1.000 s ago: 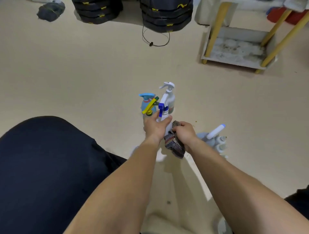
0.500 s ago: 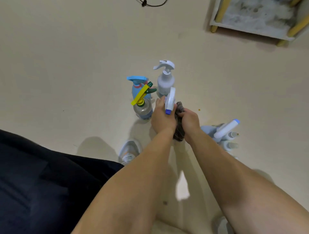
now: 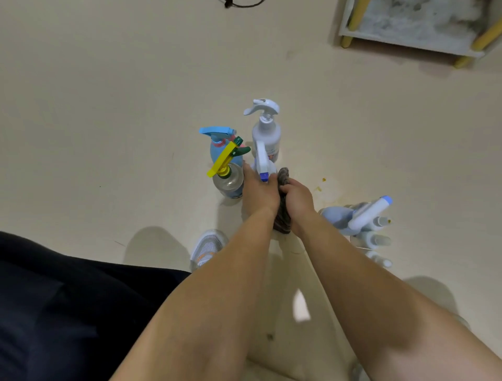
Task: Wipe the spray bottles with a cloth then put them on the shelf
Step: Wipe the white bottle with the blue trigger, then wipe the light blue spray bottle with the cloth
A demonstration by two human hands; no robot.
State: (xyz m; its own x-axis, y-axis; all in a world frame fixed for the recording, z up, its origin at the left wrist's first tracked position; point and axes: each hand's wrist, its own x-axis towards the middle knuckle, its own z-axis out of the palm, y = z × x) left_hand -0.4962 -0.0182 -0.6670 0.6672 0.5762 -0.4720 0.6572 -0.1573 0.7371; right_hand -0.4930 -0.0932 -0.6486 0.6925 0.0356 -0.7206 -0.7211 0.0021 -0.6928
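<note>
My left hand (image 3: 259, 191) grips a white spray bottle with a blue nozzle tip (image 3: 263, 163), most of its body hidden behind the hand. My right hand (image 3: 297, 200) holds a dark grey cloth (image 3: 283, 179) pressed against that bottle's right side. Just beyond stand three more bottles on the floor: a clear one with a yellow trigger (image 3: 228, 179), a blue one (image 3: 218, 144) and a white one (image 3: 267, 130). A cluster of pale blue and white bottles (image 3: 361, 220) stands to the right. The shelf (image 3: 413, 30), with yellow legs, is at the top right.
Beige floor all around. My dark-clothed knee (image 3: 54, 299) fills the lower left, and a white shoe (image 3: 207, 246) shows beneath my left forearm. A black cable (image 3: 241, 3) lies at the top edge. Small yellow specks (image 3: 322, 183) dot the floor right of my hands.
The view has tilted down, so the shelf slid toward the top edge. My hands turned the held bottle so its nozzle points toward me, with the cloth staying against it.
</note>
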